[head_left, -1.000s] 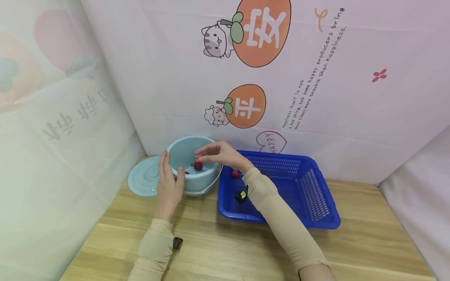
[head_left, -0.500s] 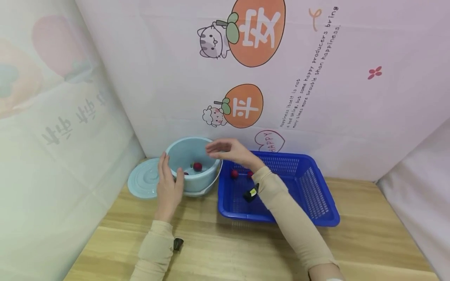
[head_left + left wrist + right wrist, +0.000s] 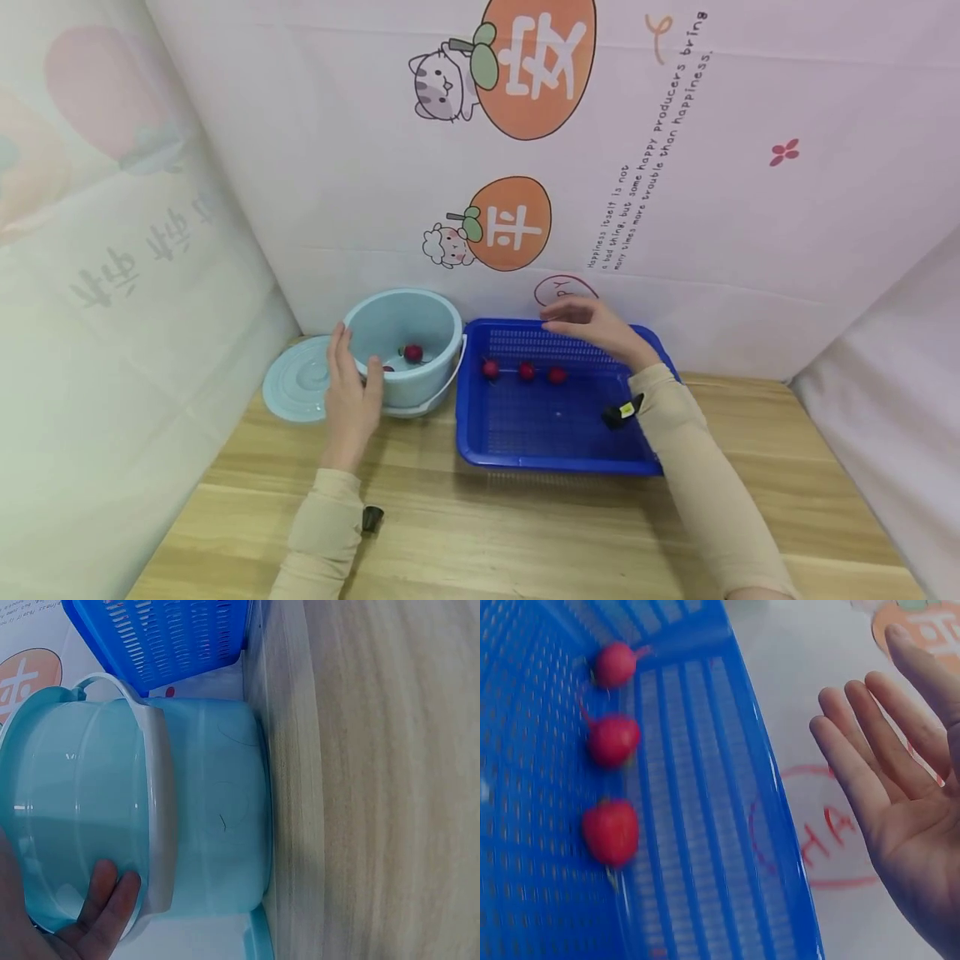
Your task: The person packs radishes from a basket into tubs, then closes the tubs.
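Observation:
My left hand (image 3: 351,400) rests against the left front side of the light blue bucket (image 3: 420,388), its fingers fairly straight and its thumb by the rim. Two fingertips (image 3: 120,896) touch the bucket wall in the left wrist view. Inside the bucket lies a red radish (image 3: 412,353), and part of another red one shows behind the near rim. Over the back of the blue basket (image 3: 558,462), my right hand (image 3: 596,327) hangs with nothing in it. Three red radishes lie in a row along the basket's back wall, the middle radish (image 3: 613,740) showing a thin root.
A light blue lid (image 3: 294,385) lies left of the bucket. The bucket's handle (image 3: 159,810) hangs down on its near side. A printed cloth (image 3: 360,150) stands close behind the containers on the wooden table (image 3: 465,533).
My right hand has moved right, from above the bucket to the back of the basket, uncovering the radishes there. The left hand has stayed at the bucket.

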`<move>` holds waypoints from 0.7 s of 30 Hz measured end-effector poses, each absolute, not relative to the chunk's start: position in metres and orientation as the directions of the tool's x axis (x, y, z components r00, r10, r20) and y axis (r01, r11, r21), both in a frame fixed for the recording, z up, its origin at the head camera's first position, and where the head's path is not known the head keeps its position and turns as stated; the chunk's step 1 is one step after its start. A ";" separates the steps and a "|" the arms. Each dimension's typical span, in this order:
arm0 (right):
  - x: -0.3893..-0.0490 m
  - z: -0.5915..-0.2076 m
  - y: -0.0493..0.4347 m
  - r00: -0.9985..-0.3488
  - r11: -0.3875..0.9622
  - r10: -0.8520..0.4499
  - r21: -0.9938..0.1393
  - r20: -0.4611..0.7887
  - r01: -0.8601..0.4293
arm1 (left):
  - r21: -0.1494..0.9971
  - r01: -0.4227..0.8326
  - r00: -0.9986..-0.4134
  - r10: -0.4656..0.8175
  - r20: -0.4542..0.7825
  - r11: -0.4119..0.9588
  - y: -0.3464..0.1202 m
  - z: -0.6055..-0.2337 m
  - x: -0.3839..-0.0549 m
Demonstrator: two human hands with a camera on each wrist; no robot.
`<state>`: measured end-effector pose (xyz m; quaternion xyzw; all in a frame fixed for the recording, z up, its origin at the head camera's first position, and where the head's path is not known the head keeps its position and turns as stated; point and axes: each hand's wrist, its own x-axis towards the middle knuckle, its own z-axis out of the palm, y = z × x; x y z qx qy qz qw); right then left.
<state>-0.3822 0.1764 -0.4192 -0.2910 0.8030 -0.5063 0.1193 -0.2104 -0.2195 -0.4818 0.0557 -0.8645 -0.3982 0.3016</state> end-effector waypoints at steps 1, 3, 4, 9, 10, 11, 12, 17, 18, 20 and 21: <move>-0.383 -0.420 0.180 -0.804 0.324 -0.585 -0.880 0.102 -0.347 | 0.720 0.147 -0.810 -0.335 0.481 0.678 -0.220 -0.482 -0.210; -0.384 -0.422 0.186 -0.808 0.336 -0.580 -0.875 0.099 -0.348 | 0.719 0.153 -0.808 -0.333 0.486 0.678 -0.221 -0.482 -0.210; -0.384 -0.422 0.187 -0.809 0.341 -0.579 -0.872 0.100 -0.352 | 0.720 0.155 -0.809 -0.332 0.486 0.677 -0.221 -0.482 -0.211; -0.386 -0.425 0.186 -0.781 0.388 -0.613 -0.817 0.118 -0.428 | 0.726 0.157 -0.813 -0.330 0.480 0.669 -0.221 -0.483 -0.211; -0.386 -0.427 0.185 -0.771 0.411 -0.626 -0.790 0.117 -0.454 | 0.726 0.157 -0.813 -0.330 0.480 0.670 -0.222 -0.483 -0.211; -0.387 -0.429 0.184 -0.759 0.437 -0.641 -0.760 0.112 -0.481 | 0.725 0.155 -0.813 -0.331 0.479 0.671 -0.222 -0.484 -0.211; -0.388 -0.431 0.183 -0.750 0.460 -0.654 -0.732 0.103 -0.502 | 0.724 0.154 -0.813 -0.331 0.480 0.672 -0.222 -0.484 -0.211; -0.387 -0.441 0.181 -0.722 0.555 -0.692 -0.620 0.026 -0.554 | 0.726 0.149 -0.816 -0.330 0.474 0.671 -0.221 -0.484 -0.211; -0.387 -0.442 0.180 -0.719 0.570 -0.695 -0.605 0.006 -0.555 | 0.726 0.151 -0.816 -0.330 0.475 0.671 -0.221 -0.484 -0.212; -0.388 -0.446 0.178 -0.716 0.603 -0.697 -0.571 -0.037 -0.557 | 0.725 0.154 -0.814 -0.330 0.479 0.671 -0.221 -0.484 -0.212; -0.389 -0.449 0.177 -0.717 0.620 -0.695 -0.556 -0.063 -0.553 | 0.725 0.156 -0.812 -0.330 0.481 0.671 -0.221 -0.484 -0.212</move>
